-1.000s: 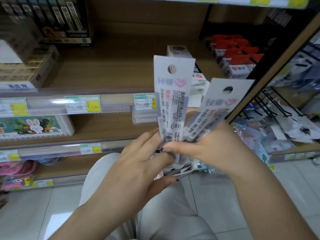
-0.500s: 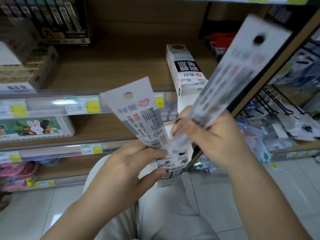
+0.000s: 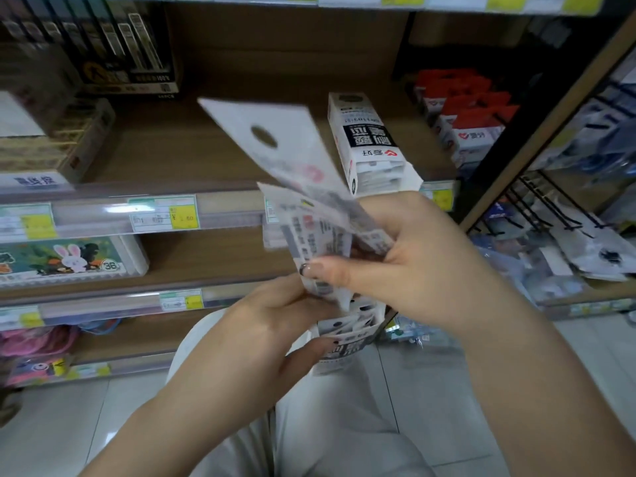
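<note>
Grips a small printed carton [image 3: 347, 342] low in the middle with the left hand [image 3: 272, 325]: fingers curled round its far side, thumb pressed flat on the near face. Pinches two long white packets above it with the right hand [image 3: 416, 270], thumb laid across their near side, remaining fingers folded behind. Fans them up and leftward: upper packet [image 3: 275, 139] (blurred, with a round hang hole near its top end) tilted toward the far left, lower packet [image 3: 309, 232] just beneath and touching it, closer to upright. Hides their bottom ends behind the right thumb and the carton's open mouth, so depth inside the carton impossible to tell.

Beyond the hands, faces a wooden shelf [image 3: 206, 156] bearing an open white box [image 3: 371, 146], upright and just behind the upper packet, with red-topped packs [image 3: 464, 111] to its right and a black display box [image 3: 130, 67] at the far left. Shows yellow price labels [image 3: 184, 216] along the shelf's front rail, a bunny-printed case [image 3: 69, 259] on the shelf below at left, and black wire hooks [image 3: 550, 208] with bagged goods at right. Nearest of all, pale trousers [image 3: 327, 425] over a tiled floor [image 3: 430, 390].
</note>
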`<state>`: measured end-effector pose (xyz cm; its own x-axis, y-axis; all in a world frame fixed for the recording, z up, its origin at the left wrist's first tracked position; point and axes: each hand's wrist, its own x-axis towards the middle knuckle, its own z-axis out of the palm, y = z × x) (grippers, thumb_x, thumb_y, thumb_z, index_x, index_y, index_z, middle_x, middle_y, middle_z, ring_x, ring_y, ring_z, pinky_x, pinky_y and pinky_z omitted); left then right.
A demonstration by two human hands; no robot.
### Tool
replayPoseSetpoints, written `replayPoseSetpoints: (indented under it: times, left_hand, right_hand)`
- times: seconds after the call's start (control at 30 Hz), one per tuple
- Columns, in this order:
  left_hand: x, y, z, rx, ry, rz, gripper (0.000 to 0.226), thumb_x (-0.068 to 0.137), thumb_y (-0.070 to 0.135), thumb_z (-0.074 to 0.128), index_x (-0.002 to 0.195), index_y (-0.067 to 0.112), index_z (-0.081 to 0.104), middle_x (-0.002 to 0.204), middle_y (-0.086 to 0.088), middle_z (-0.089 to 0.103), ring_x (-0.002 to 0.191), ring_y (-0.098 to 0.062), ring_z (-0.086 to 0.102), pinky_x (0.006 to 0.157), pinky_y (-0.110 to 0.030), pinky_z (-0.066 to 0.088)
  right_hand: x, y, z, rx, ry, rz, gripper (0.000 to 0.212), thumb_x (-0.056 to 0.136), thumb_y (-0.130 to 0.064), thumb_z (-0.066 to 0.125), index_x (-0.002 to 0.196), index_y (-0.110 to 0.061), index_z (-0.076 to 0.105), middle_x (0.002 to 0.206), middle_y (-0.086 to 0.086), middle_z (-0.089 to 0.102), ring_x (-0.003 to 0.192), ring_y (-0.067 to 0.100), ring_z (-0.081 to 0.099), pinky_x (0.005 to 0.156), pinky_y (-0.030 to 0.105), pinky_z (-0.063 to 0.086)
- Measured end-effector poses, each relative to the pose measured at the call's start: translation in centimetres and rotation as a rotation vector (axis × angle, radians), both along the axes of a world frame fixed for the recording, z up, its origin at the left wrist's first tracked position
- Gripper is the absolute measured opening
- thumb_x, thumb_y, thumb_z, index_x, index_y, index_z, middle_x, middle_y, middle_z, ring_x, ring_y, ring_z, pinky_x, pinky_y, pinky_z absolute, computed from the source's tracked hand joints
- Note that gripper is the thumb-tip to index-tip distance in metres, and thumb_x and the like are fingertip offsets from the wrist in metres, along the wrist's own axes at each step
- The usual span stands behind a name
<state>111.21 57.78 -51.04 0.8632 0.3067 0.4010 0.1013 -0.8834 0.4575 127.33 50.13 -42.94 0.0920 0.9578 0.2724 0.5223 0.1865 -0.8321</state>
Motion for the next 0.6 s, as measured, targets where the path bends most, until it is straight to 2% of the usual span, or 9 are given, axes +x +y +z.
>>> replayPoseSetpoints:
  times: [0.1,0.13,0.17,0.2,0.23,0.33,0.43,0.53,0.6]
  left_hand:
    - [-0.2,-0.2,-0.4,0.011,0.061,0.01,0.033,0.087,0.033,0.052,0.118,0.024,0.052,0.12,0.003,0.049,0.102,-0.017,0.058,0.082,-0.028,0.048]
    - [-0.3,-0.3,-0.4,0.014,0.081,0.019,0.034,0.087,0.034,0.051,0.12,0.025,0.05,0.12,0.003,0.047,0.1,-0.016,0.058,0.079,-0.028,0.049]
    - [-0.5,-0.3,-0.4,0.016,0.092,0.025,0.035,0.087,0.035,0.049,0.121,0.026,0.05,0.118,0.004,0.046,0.098,-0.015,0.057,0.077,-0.027,0.048]
    - [-0.6,-0.2,-0.4,0.022,0.094,0.03,0.035,0.087,0.035,0.049,0.121,0.026,0.05,0.117,0.006,0.045,0.096,-0.014,0.057,0.075,-0.026,0.048]
    - [-0.6,-0.2,-0.4,0.031,0.092,0.033,0.033,0.087,0.035,0.049,0.119,0.026,0.05,0.116,0.007,0.046,0.095,-0.014,0.058,0.075,-0.026,0.048]
    - [-0.4,-0.1,-0.4,0.077,0.079,0.022,0.026,0.087,0.032,0.051,0.111,0.023,0.052,0.112,0.007,0.053,0.098,-0.016,0.058,0.081,-0.029,0.047]
    - [-0.2,-0.2,-0.3,0.118,0.057,-0.005,0.021,0.086,0.028,0.053,0.105,0.02,0.055,0.109,0.005,0.061,0.1,-0.016,0.057,0.087,-0.025,0.043]
    - [-0.1,-0.3,0.1,0.122,0.051,-0.001,0.021,0.083,0.027,0.053,0.102,0.021,0.054,0.105,0.006,0.064,0.095,-0.016,0.058,0.082,-0.027,0.044]
    - [-0.1,-0.4,0.1,0.119,0.055,-0.005,0.02,0.083,0.026,0.052,0.102,0.021,0.054,0.102,0.007,0.064,0.089,-0.019,0.061,0.075,-0.031,0.045]
  right_hand:
    - [0.7,0.1,0.7,0.08,0.028,0.005,0.02,0.078,-0.025,0.067,0.081,-0.005,0.062,0.082,0.018,0.065,0.076,0.032,0.064,0.069,0.051,0.052]
    - [1.1,0.1,0.9,0.094,0.039,-0.01,0.015,0.078,-0.027,0.066,0.085,-0.014,0.064,0.086,0.009,0.068,0.08,0.025,0.066,0.071,0.045,0.056]
    - [1.5,0.0,1.1,0.103,0.05,-0.03,0.011,0.077,-0.029,0.065,0.086,-0.022,0.065,0.09,-0.003,0.069,0.081,0.014,0.068,0.07,0.033,0.058]
    - [1.9,-0.1,1.2,0.107,0.073,-0.047,0.009,0.077,-0.031,0.065,0.085,-0.029,0.067,0.088,-0.013,0.07,0.08,0.007,0.068,0.065,0.022,0.056]
    - [2.4,-0.2,1.2,0.112,0.111,-0.065,0.007,0.075,-0.032,0.067,0.082,-0.03,0.068,0.085,-0.017,0.07,0.076,0.005,0.068,0.061,0.017,0.053]
    - [3.3,-0.6,1.0,0.149,0.154,-0.101,0.009,0.072,-0.041,0.072,0.079,-0.036,0.068,0.083,-0.003,0.072,0.061,0.014,0.064,0.056,0.022,0.053]
    - [3.7,-1.0,0.8,0.131,0.16,-0.086,0.016,0.073,-0.047,0.069,0.079,-0.032,0.07,0.084,0.012,0.068,0.057,0.018,0.063,0.057,0.025,0.054]
    - [3.7,-1.2,0.4,0.069,0.152,-0.094,0.025,0.073,-0.048,0.07,0.079,-0.024,0.068,0.08,0.007,0.07,0.055,0.015,0.065,0.057,0.031,0.055]
    - [3.6,-1.4,0.0,0.017,0.157,-0.095,0.015,0.072,-0.038,0.075,0.075,-0.024,0.069,0.073,-0.005,0.071,0.056,0.011,0.065,0.056,0.028,0.055]
